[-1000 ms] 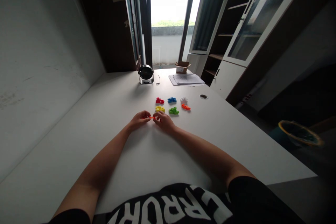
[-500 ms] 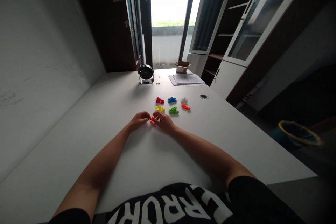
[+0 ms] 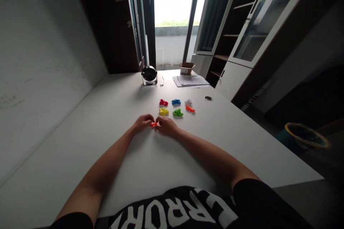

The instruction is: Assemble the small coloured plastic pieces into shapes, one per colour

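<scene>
A small orange-red plastic piece (image 3: pixel 153 124) lies between my two hands, low over the white table (image 3: pixel 166 164). My left hand (image 3: pixel 143 123) pinches its left end, fingers curled. Closed round its right end are the fingers of my right hand (image 3: pixel 167 126); they partly hide it. Just beyond sit small plastic pieces in two rows. The nearer row has a yellow piece (image 3: pixel 163 112), a green piece (image 3: pixel 177 113) and an orange piece (image 3: pixel 190 108). Behind them are a red piece (image 3: pixel 163 102), a blue piece (image 3: pixel 176 102) and a white piece (image 3: pixel 188 102).
Toward the back stand a round black device on a stand (image 3: pixel 149 75) and an open cardboard box (image 3: pixel 186 68). Papers (image 3: pixel 191 81) lie before the box. A cable hole (image 3: pixel 208 98) is at the right, and a bin (image 3: pixel 306 136) stands beyond the table's right edge.
The orange-red piece has turned and moved slightly left, now lying more level between my fingers. My right hand's fingers have drawn back from the yellow piece and curled in.
</scene>
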Motion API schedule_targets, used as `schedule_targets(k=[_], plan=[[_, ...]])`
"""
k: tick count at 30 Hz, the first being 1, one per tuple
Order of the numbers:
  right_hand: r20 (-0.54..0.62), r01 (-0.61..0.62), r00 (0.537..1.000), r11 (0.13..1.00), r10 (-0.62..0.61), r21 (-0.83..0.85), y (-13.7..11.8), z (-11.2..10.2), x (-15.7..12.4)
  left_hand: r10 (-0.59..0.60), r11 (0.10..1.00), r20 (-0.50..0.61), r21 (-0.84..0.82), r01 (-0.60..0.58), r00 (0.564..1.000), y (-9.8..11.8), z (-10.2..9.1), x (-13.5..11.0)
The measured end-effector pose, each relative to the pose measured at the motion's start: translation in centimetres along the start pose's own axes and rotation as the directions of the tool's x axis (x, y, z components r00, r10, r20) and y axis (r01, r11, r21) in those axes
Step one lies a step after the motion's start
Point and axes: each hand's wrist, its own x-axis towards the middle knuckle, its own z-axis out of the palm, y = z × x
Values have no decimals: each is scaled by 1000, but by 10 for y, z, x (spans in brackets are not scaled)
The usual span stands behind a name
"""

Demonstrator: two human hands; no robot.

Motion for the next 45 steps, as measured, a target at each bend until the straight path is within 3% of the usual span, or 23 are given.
schedule_targets(k=[13, 23, 29, 37, 45], plan=[[22, 1, 1000, 996, 1, -90, 0, 1, 2, -10, 997, -2, 78, 10, 1000, 2, 3, -2], [-7, -26, 1000, 991, 25, -132, -1, -2, 1, 29, 964, -9, 264, -25, 1000, 10, 3, -5], [-7, -33, 999, 988, 32, -150, 0, -2, 1, 80, 898, 35, 431, -87, 996, 14, 4, -6], [-37, -62, 998, 985, 56, -160, 0, -4, 2, 162, 745, -39, 661, -97, 986, 8, 11, -3], [-44, -97, 995, 983, 91, -158, -1, -4, 2, 140, 785, -44, 614, -84, 989, 4, 9, -1]])
